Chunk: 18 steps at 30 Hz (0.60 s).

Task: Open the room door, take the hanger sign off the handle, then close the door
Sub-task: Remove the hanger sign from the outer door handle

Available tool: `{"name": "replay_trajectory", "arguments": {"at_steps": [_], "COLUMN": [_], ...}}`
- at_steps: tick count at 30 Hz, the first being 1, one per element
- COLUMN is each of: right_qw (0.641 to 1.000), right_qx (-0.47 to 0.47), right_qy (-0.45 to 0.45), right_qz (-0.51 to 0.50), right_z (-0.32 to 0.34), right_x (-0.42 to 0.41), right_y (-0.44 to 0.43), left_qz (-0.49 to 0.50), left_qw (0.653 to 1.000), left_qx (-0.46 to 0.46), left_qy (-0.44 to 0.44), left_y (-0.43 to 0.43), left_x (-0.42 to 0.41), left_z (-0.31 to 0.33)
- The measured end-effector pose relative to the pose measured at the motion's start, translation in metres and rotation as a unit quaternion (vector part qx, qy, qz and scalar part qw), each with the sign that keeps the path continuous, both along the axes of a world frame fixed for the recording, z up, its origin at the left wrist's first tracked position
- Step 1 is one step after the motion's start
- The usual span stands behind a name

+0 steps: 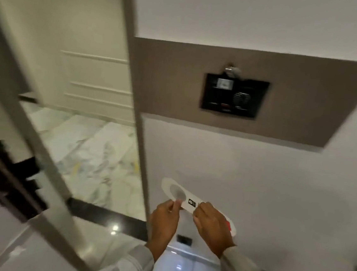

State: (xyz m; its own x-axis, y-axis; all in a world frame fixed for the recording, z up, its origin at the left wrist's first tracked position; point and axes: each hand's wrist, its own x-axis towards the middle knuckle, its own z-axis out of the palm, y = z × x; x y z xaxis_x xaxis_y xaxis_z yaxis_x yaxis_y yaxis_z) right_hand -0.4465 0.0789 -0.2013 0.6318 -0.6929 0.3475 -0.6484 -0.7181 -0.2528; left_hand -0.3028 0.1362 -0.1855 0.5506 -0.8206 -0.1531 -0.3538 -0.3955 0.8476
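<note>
Both hands, left hand [163,217] and right hand [211,225], grip the hanger sign [189,198], print illegible.

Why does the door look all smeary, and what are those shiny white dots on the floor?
Head view: the door edge on the left is streaked by motion blur; the sign held in both hands, left hand and right hand, is sharper. Head view: the dots are glare on the glossy floor. Head view: the wide lens tilts straight lines.

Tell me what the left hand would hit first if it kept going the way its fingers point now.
Probably the white wall. The left hand points up and away, pinching the hanger sign it already holds; past that, only wall shows. The door frame runs just beside that line, and depth is unclear.
</note>
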Motion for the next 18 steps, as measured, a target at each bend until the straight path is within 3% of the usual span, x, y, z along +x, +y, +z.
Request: {"name": "replay_trajectory", "arguments": {"at_steps": [3,5,7,10,13,15,18], "right_qw": [0.978,0.925,0.884,0.849,0.769,0.686,0.604], "right_qx": [0.121,0.208,0.293,0.341,0.343,0.340,0.319], "right_qy": [-0.070,-0.135,-0.154,-0.178,-0.310,-0.426,-0.510], "right_qz": [-0.157,-0.287,-0.329,-0.363,-0.441,-0.481,-0.523], "right_z": [-0.010,-0.019,-0.023,-0.028,-0.035,-0.040,-0.040], "right_x": [-0.093,-0.169,-0.242,-0.324,-0.399,-0.458,-0.513], "right_y": [-0.005,-0.007,-0.001,0.017,0.030,0.039,0.051], "left_qz": [-0.115,-0.215,-0.299,-0.355,-0.392,-0.458,-0.515], "left_qw": [0.993,0.976,0.953,0.931,0.913,0.882,0.849], "left_qx": [-0.008,0.001,0.007,0.007,0.010,0.040,0.092], "left_qy": [0.030,0.034,0.046,0.083,0.115,0.106,0.071], "left_y": [-0.035,-0.053,-0.067,-0.081,-0.090,-0.090,-0.078], "left_x": [-0.066,-0.122,-0.182,-0.267,-0.352,-0.419,-0.483], "left_z": [-0.006,-0.008,-0.008,-0.007,-0.012,-0.022,-0.040]}}
